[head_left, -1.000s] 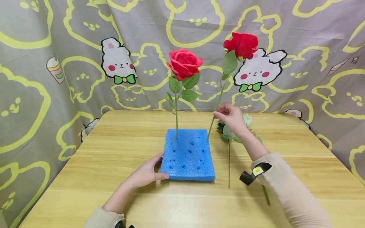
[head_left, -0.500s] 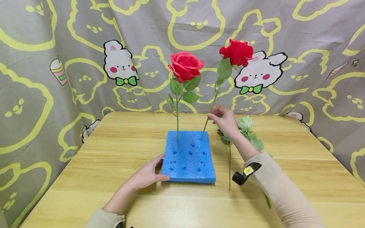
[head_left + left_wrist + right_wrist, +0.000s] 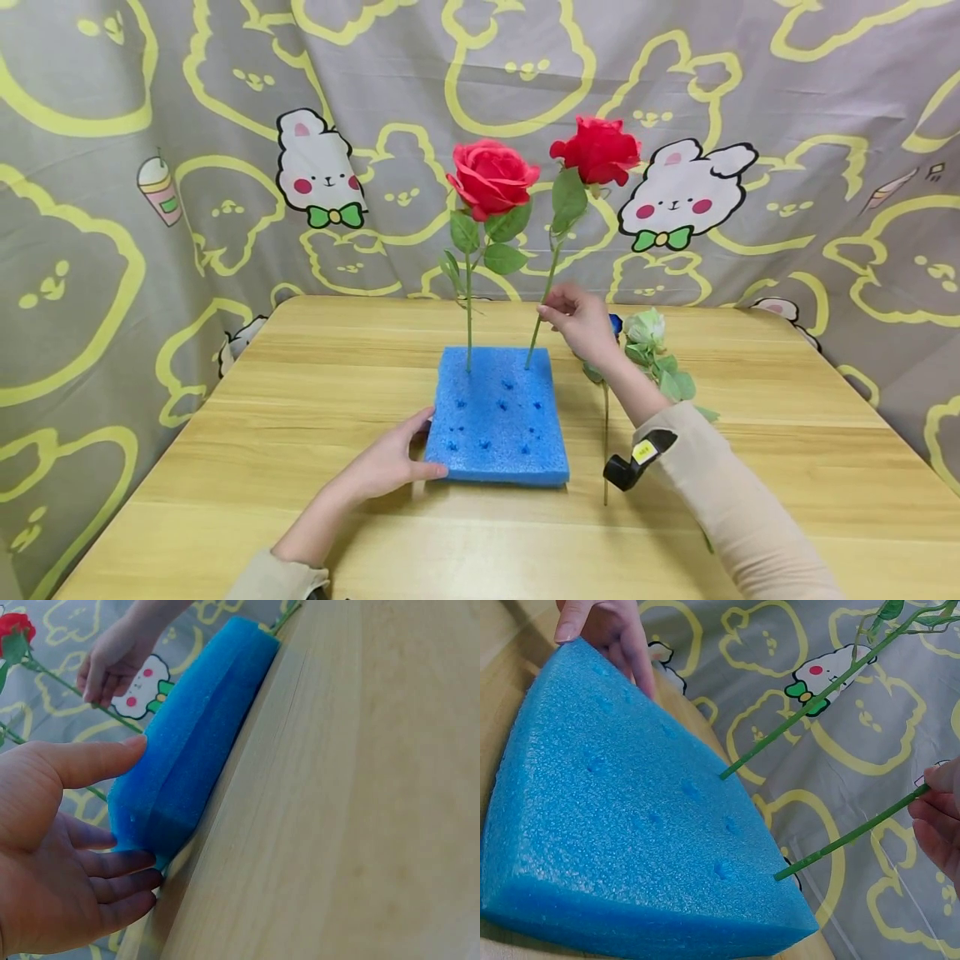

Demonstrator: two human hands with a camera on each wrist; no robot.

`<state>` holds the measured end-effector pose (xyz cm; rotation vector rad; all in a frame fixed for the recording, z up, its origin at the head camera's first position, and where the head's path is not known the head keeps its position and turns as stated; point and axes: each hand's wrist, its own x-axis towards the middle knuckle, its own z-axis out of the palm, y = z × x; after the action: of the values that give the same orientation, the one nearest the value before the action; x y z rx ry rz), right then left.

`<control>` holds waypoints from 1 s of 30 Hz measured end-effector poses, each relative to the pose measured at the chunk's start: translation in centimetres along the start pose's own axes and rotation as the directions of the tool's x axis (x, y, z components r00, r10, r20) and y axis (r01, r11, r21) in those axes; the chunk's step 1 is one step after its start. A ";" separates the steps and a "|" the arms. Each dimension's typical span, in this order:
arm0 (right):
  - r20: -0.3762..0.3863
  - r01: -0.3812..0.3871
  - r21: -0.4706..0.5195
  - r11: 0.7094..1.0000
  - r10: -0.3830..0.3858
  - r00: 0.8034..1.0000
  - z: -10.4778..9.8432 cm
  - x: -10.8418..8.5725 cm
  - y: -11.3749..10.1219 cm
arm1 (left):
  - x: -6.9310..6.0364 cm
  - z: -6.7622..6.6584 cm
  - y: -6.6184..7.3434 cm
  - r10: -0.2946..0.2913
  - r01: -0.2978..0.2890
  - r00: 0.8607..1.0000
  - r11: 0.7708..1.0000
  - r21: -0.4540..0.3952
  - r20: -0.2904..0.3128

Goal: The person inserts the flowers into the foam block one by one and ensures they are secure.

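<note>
My right hand (image 3: pixel 581 325) pinches the green stem of a red artificial rose (image 3: pixel 597 152), which leans to the right. In the right wrist view the lower end of this stem (image 3: pixel 855 833) meets the top of a blue foam block (image 3: pixel 615 817) near one corner. A second red rose (image 3: pixel 493 177) stands upright in the foam's back left part, apart from both hands. My left hand (image 3: pixel 386 458) rests against the foam's front left corner, thumb at the front edge and fingers along the side. Those fingers (image 3: pixel 120 889) look nearly straight in the left wrist view.
Several small holes dot the foam's top. Right of the block lie a pale green-white flower (image 3: pixel 645 327) with leaves and a blue flower (image 3: pixel 616 323), partly hidden by my right arm. A thin stem (image 3: pixel 606 450) runs toward the front of the wooden table (image 3: pixel 285 417). A patterned curtain (image 3: pixel 405 75) hangs behind.
My right hand has moved left and slightly down with its rose. The stem's lower end has shifted from the foam's back right edge onto its top; the rose leans less. My left hand stays put.
</note>
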<state>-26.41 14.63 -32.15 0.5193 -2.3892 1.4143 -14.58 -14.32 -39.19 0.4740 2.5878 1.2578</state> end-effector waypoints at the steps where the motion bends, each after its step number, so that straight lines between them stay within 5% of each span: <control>1: 0.003 0.003 -0.008 1.000 -0.003 1.000 0.0 0.0 0.0 | 0.0 0.0 -0.1 0.000 0.000 1.000 1.000 0.002 0.000; 16: 0.056 0.050 -0.064 0.997 -0.046 0.997 0.0 -0.3 0.4 | -0.1 -0.1 0.3 0.020 -0.020 1.000 1.000 0.014 0.001; 30: 0.156 -0.060 0.004 0.998 0.059 0.986 0.1 -0.6 0.5 | -0.1 -0.1 0.2 0.005 -0.005 1.000 1.000 0.029 -0.006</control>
<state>-26.07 14.83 -32.86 0.5849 -2.5415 1.4590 -14.47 -14.31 -39.02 0.4830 2.6146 1.2270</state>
